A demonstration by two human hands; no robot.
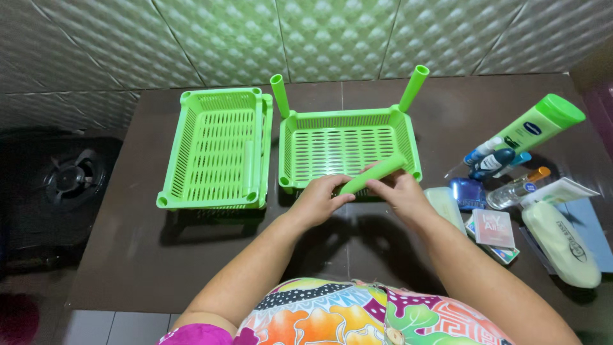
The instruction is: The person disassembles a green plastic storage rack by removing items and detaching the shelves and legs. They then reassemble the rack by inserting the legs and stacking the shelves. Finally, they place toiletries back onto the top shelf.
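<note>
Head view. Both hands met at the near edge of the right green basket (348,148), which stood on the dark desk (128,268) with two green tube legs already upright in its far corners: the far-left leg (280,94) and the far-right leg (414,87). A third green tube (373,175) lay slanted across the basket's near rim, held by both hands. The left hand (317,200) had its fingers curled and pinching the tube's lower left end; the right hand (401,191) had its fingers closed around the middle of the tube from the right.

To seat such a tube well, it would likely need to be brought upright and held square over a corner socket before any push (a slanted entry would probably bind). The near-right corner socket (417,174) lay just beside the tube's upper end.

Surroundings. A second green basket (214,150) sat to the left, close beside the first, with a loose tube lying inside it. On the right of the desk lay a cluster of toiletries: a green lotion tube (539,124), small bottles (495,163), a clear spray bottle (517,186), a blue jar (467,191), a white soap bar (445,206), a small box (493,228) and a pale oval case (562,243). These lay near the right forearm and could be knocked by a wide elbow swing. A gas burner (70,177) stood far left, well apart.
</note>
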